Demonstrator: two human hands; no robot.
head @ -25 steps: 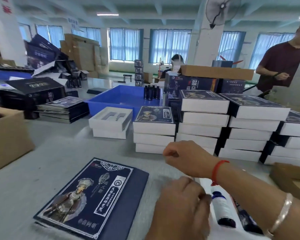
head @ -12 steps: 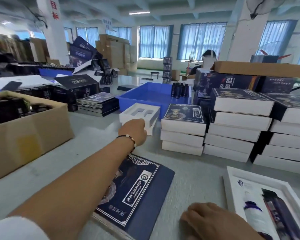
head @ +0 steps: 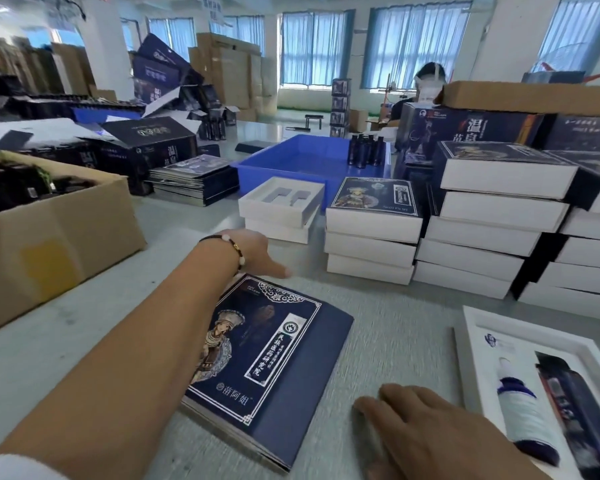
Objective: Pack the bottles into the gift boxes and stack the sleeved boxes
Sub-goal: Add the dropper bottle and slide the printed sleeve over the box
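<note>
Desk (head: 395, 327) space lies bare between the flat blue sleeve (head: 267, 368) and the open gift box (head: 548, 393) of bottles at the near right edge. Left hand (head: 253, 252) hangs over the sleeve's far corner, fingers loose, holding nothing. Right hand (head: 426, 427) lies flat, fingers spread, just beside the box.

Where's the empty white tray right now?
In the head view, the empty white tray sits mid-table on another white box, just ahead of the left hand, between the blue bin and the shortest sleeved stack.
</note>
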